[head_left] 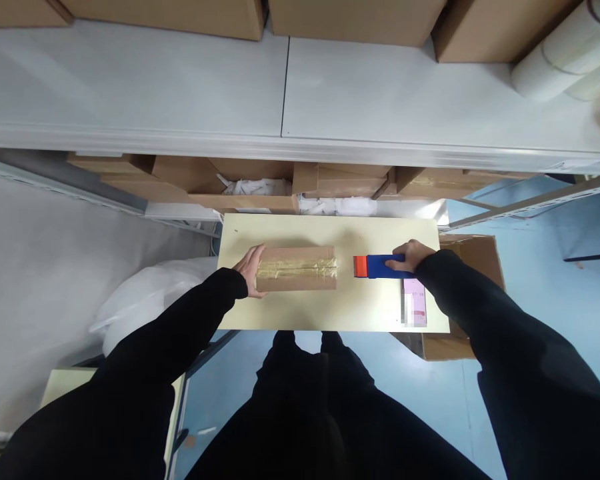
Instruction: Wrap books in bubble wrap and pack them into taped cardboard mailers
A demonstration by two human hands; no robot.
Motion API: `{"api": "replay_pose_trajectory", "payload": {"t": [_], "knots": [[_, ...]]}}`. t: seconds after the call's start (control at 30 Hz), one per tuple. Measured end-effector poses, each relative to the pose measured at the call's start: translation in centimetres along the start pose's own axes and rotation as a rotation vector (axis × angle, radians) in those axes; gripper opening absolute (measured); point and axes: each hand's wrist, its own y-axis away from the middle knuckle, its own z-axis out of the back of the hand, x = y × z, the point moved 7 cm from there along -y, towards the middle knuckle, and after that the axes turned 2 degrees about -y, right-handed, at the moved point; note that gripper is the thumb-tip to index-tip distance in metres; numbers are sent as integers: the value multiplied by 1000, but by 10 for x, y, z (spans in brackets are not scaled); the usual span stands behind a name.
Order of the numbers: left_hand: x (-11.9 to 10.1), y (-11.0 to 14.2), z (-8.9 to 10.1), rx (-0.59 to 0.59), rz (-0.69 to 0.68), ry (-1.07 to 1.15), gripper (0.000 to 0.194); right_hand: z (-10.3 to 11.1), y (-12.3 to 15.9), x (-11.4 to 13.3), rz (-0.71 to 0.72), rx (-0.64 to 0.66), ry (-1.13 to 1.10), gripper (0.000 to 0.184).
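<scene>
A narrow cardboard box [296, 280] lies lengthwise on a small pale yellow table [370, 313]. Shiny yellowish packing tape [297, 268] runs along its top seam, wrinkled in places. My left hand [251, 270] grips the box's left end, fingers on the far side and thumb on the near side. To the right of the box, my right hand [411, 257] is closed around a long blue object with an orange-red end [380, 266]. That end points at the box, with a small gap between them. The object's exact kind is unclear from above.
Beside my right forearm, a pink phone-like item [414, 303] lies on the table. An open carton [480, 257] stands on the floor at right, a white plastic bag [145, 293] at left. Beyond the table, a grey shelf [180, 87] carries cartons [355, 20] and white rolls [565, 57].
</scene>
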Motion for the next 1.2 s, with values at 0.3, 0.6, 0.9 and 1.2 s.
{"api": "replay_pose_trajectory", "payload": {"t": [0.3, 0.6, 0.9, 1.2], "knots": [[-42, 3, 10, 113, 42, -376, 108, -14, -17, 32, -33, 92, 100, 40], [-56, -3, -11, 111, -46, -313, 88, -6, -1, 67, -272, 131, 133, 57], [-54, -5, -13, 106, -64, -321, 88, 17, -3, 112, -309, 88, 199, 45], [-56, -4, -9, 61, -103, -328, 88, 29, -3, 137, -301, 49, 233, 39]]}}
